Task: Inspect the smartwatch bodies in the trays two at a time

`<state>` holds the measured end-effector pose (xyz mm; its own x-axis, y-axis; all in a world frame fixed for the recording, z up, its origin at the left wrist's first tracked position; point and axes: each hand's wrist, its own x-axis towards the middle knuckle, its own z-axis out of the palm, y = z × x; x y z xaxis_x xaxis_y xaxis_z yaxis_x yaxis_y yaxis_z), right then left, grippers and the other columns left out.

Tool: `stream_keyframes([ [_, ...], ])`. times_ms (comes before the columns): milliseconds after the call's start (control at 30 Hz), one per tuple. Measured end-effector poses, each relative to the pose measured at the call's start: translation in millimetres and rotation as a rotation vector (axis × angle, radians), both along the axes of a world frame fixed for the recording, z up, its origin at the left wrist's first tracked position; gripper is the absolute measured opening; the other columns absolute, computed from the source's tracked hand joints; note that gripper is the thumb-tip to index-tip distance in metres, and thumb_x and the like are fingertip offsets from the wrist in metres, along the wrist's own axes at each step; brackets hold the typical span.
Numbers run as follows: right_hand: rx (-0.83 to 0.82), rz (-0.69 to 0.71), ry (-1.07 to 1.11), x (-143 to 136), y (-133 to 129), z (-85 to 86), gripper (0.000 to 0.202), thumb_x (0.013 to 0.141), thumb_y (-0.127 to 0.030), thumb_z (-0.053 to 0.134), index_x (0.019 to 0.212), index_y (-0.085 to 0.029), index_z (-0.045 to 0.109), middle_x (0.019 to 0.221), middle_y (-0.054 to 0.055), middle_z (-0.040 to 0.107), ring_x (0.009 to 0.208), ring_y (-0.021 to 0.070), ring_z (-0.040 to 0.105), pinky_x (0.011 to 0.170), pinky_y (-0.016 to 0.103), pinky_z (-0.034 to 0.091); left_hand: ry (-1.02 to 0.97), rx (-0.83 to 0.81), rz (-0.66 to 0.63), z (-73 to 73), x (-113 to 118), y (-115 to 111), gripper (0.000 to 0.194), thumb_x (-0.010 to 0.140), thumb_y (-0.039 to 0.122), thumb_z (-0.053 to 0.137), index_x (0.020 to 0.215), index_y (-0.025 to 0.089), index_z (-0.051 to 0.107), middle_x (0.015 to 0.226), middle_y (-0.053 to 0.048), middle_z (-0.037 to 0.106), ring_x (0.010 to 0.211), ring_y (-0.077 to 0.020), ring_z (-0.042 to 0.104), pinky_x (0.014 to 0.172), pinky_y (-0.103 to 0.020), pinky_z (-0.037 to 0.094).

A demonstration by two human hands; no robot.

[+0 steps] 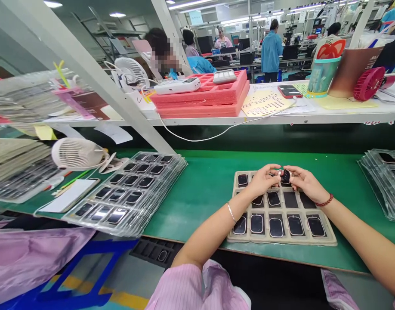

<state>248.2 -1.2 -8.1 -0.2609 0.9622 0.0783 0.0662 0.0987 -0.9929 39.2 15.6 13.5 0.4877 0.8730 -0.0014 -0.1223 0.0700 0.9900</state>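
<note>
Head view. The right hand [307, 183] pinches a small black piece [285, 176] over the back row of a beige tray [281, 211]. The left hand [264, 180], fingers drawn narrow, meets it from the side; whether they grip it cannot be told. The tray, bearing dark rounded panels [276, 227], lies on a green bench [200, 185], between stacked clear trays [167, 193].

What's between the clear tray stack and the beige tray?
The head view shows green tabletop between stack and beige tray, with the left forearm crossing over its near part.
</note>
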Motion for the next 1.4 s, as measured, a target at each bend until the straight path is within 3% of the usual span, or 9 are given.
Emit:
stream_keyframes([
  [367, -0.034, 0.011, 0.12, -3.5, 1.5, 0.3, 0.053, 0.078, -0.038, 0.077, 0.124, -0.019, 0.06, 0.099, 0.005, 0.069, 0.052, 0.0075, 0.059, 0.051, 0.025, 0.055, 0.043, 0.006, 0.014, -5.6, 0.6, 4.2, 0.051, 0.074, 0.03, 0.077, 0.118, 0.016, 0.055, 0.104, -0.007, 0.066, 0.062, -0.0081, 0.063, 0.056, -0.02, 0.047],
  [500, -0.045, 0.009, 0.131, -2.1, 1.7, -0.6, 0.055, 0.08, -0.04, 0.076, 0.128, -0.019, 0.059, 0.083, 0.002, 0.07, 0.057, 0.0123, 0.066, 0.055, 0.026, 0.058, 0.066, -0.013, 0.035, -6.5, 1.3, 4.6, 0.044, 0.079, 0.027, 0.071, 0.118, 0.015, 0.055, 0.107, -0.009, 0.067, 0.066, -0.0095, 0.065, 0.051, -0.017, 0.043],
  [600, -0.049, -0.017, 0.153, -2.9, 0.8, 1.7, 0.052, 0.082, -0.04, 0.072, 0.129, -0.023, 0.058, 0.106, 0.007, 0.071, 0.072, 0.0156, 0.072, 0.061, 0.027, 0.061, 0.084, -0.053, 0.063, -4.7, 2.7, 4.7, 0.033, 0.083, 0.019, 0.061, 0.116, 0.014, 0.055, 0.101, -0.008, 0.068, 0.071, -0.0111, 0.067, 0.053, -0.017, 0.045],
  [700, -0.047, -0.04, 0.157, -4.9, -0.8, 4.5, 0.048, 0.082, -0.034, 0.07, 0.128, -0.025, 0.058, 0.126, 0.009, 0.066, 0.083, 0.0168, 0.074, 0.065, 0.028, 0.063, 0.093, -0.063, 0.085, -2.1, 4.4, 3.7, 0.035, 0.078, 0.009, 0.058, 0.113, 0.015, 0.055, 0.098, -0.006, 0.068, 0.072, -0.0107, 0.067, 0.055, -0.017, 0.046],
  [867, 0.027, -0.037, 0.053, -6.5, -2.7, 3.9, 0.037, 0.081, -0.026, 0.065, 0.118, -0.02, 0.061, 0.099, 0.006, 0.072, 0.072, 0.0154, 0.071, 0.059, 0.027, 0.061, 0.07, 0.02, 0.071, -3.4, 6.0, 2.3, 0.027, 0.074, 0.006, 0.057, 0.1, 0.014, 0.055, 0.091, -0.004, 0.068, 0.065, -0.0078, 0.063, 0.062, -0.02, 0.05],
  [1100, -0.013, -0.042, 0.024, -8.8, -0.5, 7.0, 0.042, 0.076, -0.027, 0.068, 0.117, -0.022, 0.059, 0.1, 0.005, 0.071, 0.077, 0.0183, 0.072, 0.062, 0.029, 0.06, 0.128, 0.074, 0.041, -10.4, 3.2, 6.5, 0.041, 0.074, 0.008, 0.059, 0.114, 0.016, 0.054, 0.09, -0.003, 0.067, 0.07, -0.0115, 0.065, 0.065, -0.022, 0.051],
  [1233, 0.044, -0.111, -0.146, 3.0, -9.2, 17.1, 0.017, 0.084, -0.033, 0.061, 0.094, -0.02, 0.061, 0.088, 0.007, 0.073, 0.079, 0.0216, 0.071, 0.074, 0.039, 0.058, 0.312, 0.267, 0.055, -5.2, 7.7, -4.6, 0.015, 0.081, 0.017, 0.057, 0.096, 0.015, 0.061, 0.091, -0.006, 0.069, 0.079, -0.0168, 0.066, 0.079, -0.033, 0.053],
  [1333, 0.264, -0.165, -0.538, 23.8, -26.7, 20.9, 0.011, 0.082, -0.029, 0.06, 0.08, -0.02, 0.066, 0.103, 0.01, 0.073, 0.102, 0.0293, 0.066, 0.095, 0.052, 0.049, 0.517, 0.564, -0.031, 0.9, 23.3, -20.7, 0.006, 0.083, 0.021, 0.06, 0.085, 0.018, 0.064, 0.095, -0.007, 0.071, 0.099, -0.0251, 0.065, 0.095, -0.042, 0.048],
  [1400, 0.392, -0.173, -0.769, 37.6, -40.7, 20.0, 0.01, 0.081, -0.027, 0.061, 0.078, -0.02, 0.068, 0.114, 0.011, 0.07, 0.115, 0.0332, 0.06, 0.102, 0.056, 0.042, 0.59, 0.727, -0.067, 3.2, 36.9, -29.8, 0.004, 0.082, 0.022, 0.062, 0.081, 0.018, 0.064, 0.11, -0.011, 0.07, 0.119, -0.0311, 0.056, 0.107, -0.049, 0.038],
])
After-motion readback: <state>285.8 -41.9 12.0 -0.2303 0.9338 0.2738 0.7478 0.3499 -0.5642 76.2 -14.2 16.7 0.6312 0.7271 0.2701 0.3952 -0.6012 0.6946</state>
